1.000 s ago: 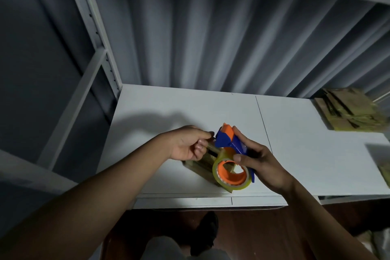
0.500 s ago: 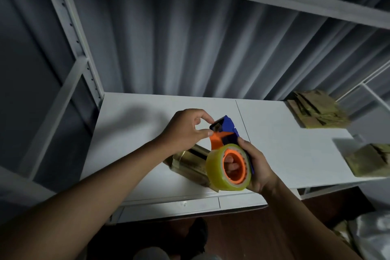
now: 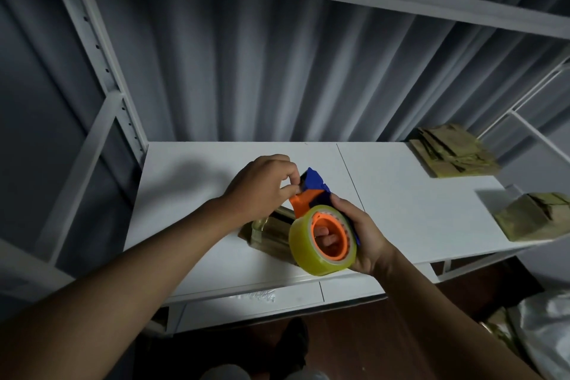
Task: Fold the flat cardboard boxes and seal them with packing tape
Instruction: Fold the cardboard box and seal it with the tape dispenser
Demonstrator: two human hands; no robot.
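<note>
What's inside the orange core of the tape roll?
Fingers of the right hand show through the tape roll; their tips are hidden by the core.

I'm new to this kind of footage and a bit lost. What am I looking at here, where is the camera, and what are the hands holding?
There is no machine here: a person wears a wide-angle camera on the head, looking down at their own two bare arms. The right hand grips a blue and orange plastic tape dispenser loaded with a yellowish clear roll of packing tape. The left hand pinches at the dispenser's front end, likely at the tape's loose end, though that is too small to confirm. Below them is a white shelf board. On it lie spare clear tape rolls and, to the right, two stacks of brown cardboard.
</note>
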